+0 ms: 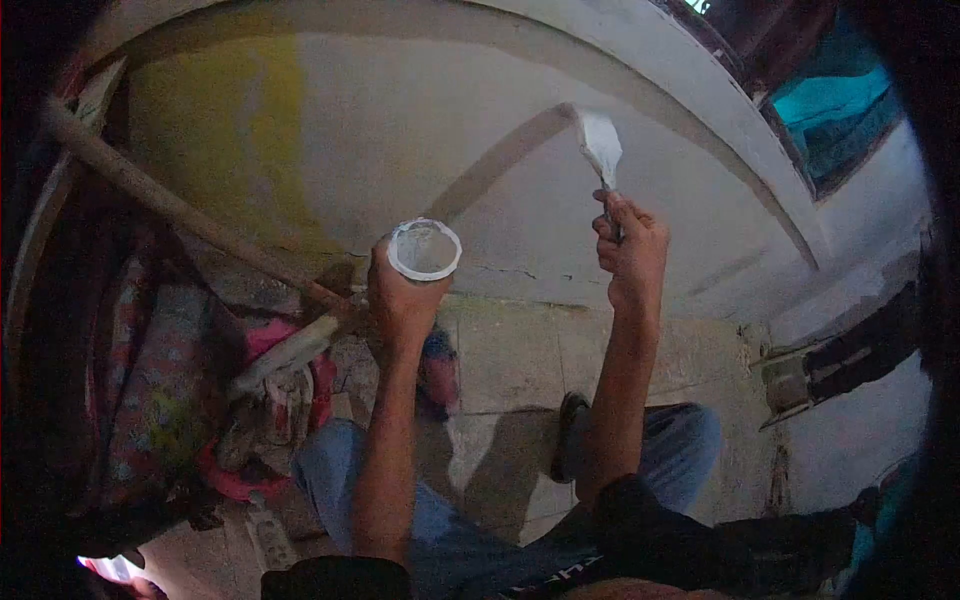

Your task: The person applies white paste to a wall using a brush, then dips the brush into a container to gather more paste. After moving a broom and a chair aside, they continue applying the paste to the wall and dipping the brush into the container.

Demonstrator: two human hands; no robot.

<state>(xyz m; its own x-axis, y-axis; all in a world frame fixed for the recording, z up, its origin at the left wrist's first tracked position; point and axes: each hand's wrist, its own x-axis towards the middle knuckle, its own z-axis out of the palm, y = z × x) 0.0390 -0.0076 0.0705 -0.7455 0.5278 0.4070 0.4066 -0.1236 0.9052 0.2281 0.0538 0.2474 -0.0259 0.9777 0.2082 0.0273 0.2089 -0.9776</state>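
My left hand (402, 300) is wrapped round a white plastic cup (425, 250), its open mouth facing me and its rim smeared with white. How much is inside is hard to make out. My right hand (633, 245) is closed on the handle of a paintbrush (600, 145), bristles up and coated white. The bristle end is at the pale wall (430, 110); whether it touches I cannot tell. From the brush a darker curved band runs down and left across the wall toward the cup; wet streak or shadow, I cannot tell.
Yellow paint (270, 130) covers part of the wall at left. A long wooden pole (190, 212) leans across the left side, above a pink basin (325, 385) holding clutter. Tiled floor (510, 355) lies below, and a turquoise item (830, 100) shows at upper right.
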